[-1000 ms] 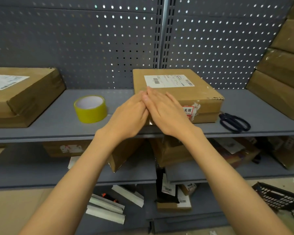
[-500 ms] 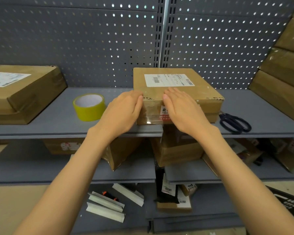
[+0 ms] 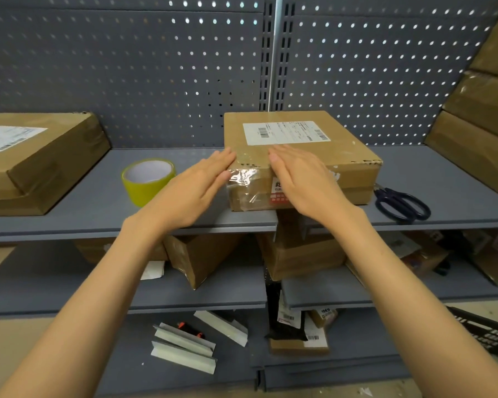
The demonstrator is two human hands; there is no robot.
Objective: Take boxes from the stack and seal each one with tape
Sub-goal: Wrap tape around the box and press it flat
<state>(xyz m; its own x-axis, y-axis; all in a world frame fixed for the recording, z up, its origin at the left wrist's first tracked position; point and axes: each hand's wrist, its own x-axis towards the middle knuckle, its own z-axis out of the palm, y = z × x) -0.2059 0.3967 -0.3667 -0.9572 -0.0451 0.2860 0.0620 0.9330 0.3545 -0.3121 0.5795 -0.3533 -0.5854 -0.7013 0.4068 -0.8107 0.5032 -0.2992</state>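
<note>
A grey shelf (image 3: 104, 202) stood before a perforated wall (image 3: 127, 81). Both flat hands, left (image 3: 190, 191) and right (image 3: 302, 182), pressed the box (image 3: 348, 156), hiding its front label.

The right hand (image 3: 305, 182) covers most of the red sticker (image 3: 279, 195) on the cardboard box (image 3: 354, 150); its print cannot be read. The shipping label (image 3: 285, 133) text is too small to read. The left box (image 3: 26, 168), the stacked boxes (image 3: 477, 110) and the black basket (image 3: 489, 334) are cut off by the edges.
</note>
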